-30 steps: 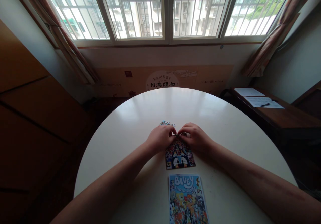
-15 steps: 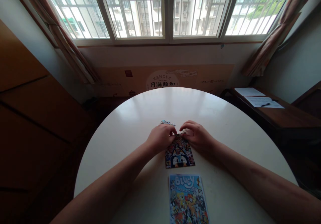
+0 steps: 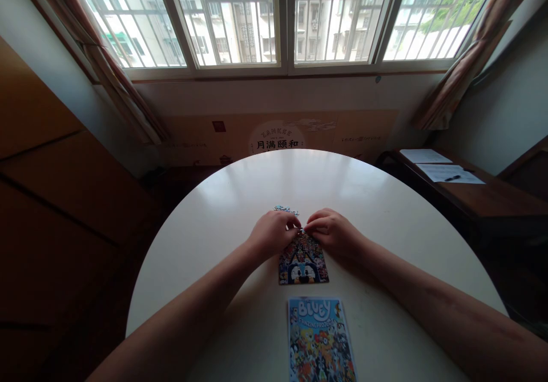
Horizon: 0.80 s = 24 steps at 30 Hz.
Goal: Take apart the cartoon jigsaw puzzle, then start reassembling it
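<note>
A partly assembled jigsaw puzzle [image 3: 305, 262] with a blue dog face and many small figures lies on the table. My left hand [image 3: 274, 230] bends over its far left corner, fingers and thumb closed at the far edge. From the other side my right hand [image 3: 334, 230] pinches at the same edge, its fingertips almost meeting those of the left. A small pale puzzle piece [image 3: 302, 231] shows between the fingertips; its outline is mostly hidden. Just beyond my left hand lie several loose puzzle pieces [image 3: 285, 208], partly covered by it.
Nearer to me on the round white table [image 3: 205, 222] lies a colourful Bluey picture sheet [image 3: 321, 339]. At the right, papers [image 3: 449, 173] and a pen rest on a brown desk [image 3: 505, 196]. A barred window and a printed panel [image 3: 192, 136] are beyond the table.
My right hand's fingers have closed and come in toward the left hand at the puzzle's far edge. The puzzle has shifted slightly left and away from me.
</note>
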Tool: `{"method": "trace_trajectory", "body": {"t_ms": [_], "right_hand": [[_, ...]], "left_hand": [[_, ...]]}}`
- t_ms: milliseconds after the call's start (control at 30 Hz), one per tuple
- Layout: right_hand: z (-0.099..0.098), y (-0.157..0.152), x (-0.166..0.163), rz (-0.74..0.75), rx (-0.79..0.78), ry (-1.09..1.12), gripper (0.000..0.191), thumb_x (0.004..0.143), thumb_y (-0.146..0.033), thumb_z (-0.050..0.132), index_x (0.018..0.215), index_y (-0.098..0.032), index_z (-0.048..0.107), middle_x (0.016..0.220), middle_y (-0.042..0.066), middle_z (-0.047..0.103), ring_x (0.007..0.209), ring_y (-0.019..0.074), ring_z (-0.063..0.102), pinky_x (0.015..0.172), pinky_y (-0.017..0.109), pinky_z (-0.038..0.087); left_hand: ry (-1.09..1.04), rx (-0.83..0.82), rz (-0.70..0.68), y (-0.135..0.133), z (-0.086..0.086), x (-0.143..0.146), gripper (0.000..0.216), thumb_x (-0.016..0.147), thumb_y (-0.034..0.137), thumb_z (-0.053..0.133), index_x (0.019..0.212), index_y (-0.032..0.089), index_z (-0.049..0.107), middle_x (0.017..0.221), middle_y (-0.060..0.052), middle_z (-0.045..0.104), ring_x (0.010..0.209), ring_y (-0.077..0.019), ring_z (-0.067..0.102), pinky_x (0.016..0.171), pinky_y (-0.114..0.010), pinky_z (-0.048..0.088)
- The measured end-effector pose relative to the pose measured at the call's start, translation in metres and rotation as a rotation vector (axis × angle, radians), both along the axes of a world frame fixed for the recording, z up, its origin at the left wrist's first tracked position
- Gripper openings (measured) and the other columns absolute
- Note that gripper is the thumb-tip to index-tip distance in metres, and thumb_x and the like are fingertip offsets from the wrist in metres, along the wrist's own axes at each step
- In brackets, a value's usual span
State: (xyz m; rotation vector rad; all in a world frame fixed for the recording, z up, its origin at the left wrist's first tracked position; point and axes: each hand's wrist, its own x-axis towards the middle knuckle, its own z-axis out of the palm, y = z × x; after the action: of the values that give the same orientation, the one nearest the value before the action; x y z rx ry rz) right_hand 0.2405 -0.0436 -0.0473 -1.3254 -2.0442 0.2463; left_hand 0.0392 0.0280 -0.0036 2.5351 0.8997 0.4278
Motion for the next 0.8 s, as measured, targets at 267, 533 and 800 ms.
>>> {"method": "trace_trajectory", "body": {"t_ms": [267, 533, 800], "right_hand": [[0.001, 0.0, 0.0, 0.032, 0.029, 0.005, 0.015, 0.086, -0.016, 0.065, 0.091, -0.023, 0.077, 0.094, 0.004, 0.071, 0.087, 0.0155, 0.063, 0.082, 0.031, 0.05], [0.004, -0.005, -0.004, 0.151, 0.147, -0.11, 0.022, 0.09, -0.023, 0.061, 0.104, -0.032, 0.075, 0.092, 0.002, 0.069, 0.085, 0.0152, 0.058, 0.082, 0.032, 0.044], [0.003, -0.005, -0.007, 0.144, 0.078, -0.274, 0.022, 0.091, -0.027, 0.062, 0.107, -0.035, 0.074, 0.096, 0.003, 0.066, 0.089, 0.0173, 0.054, 0.087, 0.035, 0.04]], "left_hand": [[-0.071, -0.158, 0.026, 0.009, -0.003, -0.002, 0.019, 0.079, 0.023, 0.063, 0.088, 0.024, 0.079, 0.085, -0.002, 0.077, 0.076, -0.0184, 0.068, 0.074, -0.03, 0.051], [-0.067, -0.165, 0.027, 0.01, -0.006, -0.002, 0.017, 0.079, 0.021, 0.063, 0.086, 0.022, 0.078, 0.086, -0.002, 0.077, 0.078, -0.0191, 0.068, 0.074, -0.031, 0.052], [-0.088, -0.231, 0.03, 0.015, -0.01, -0.001, 0.018, 0.076, 0.018, 0.063, 0.084, 0.023, 0.078, 0.085, -0.001, 0.077, 0.078, -0.0186, 0.069, 0.074, -0.03, 0.053]]}}
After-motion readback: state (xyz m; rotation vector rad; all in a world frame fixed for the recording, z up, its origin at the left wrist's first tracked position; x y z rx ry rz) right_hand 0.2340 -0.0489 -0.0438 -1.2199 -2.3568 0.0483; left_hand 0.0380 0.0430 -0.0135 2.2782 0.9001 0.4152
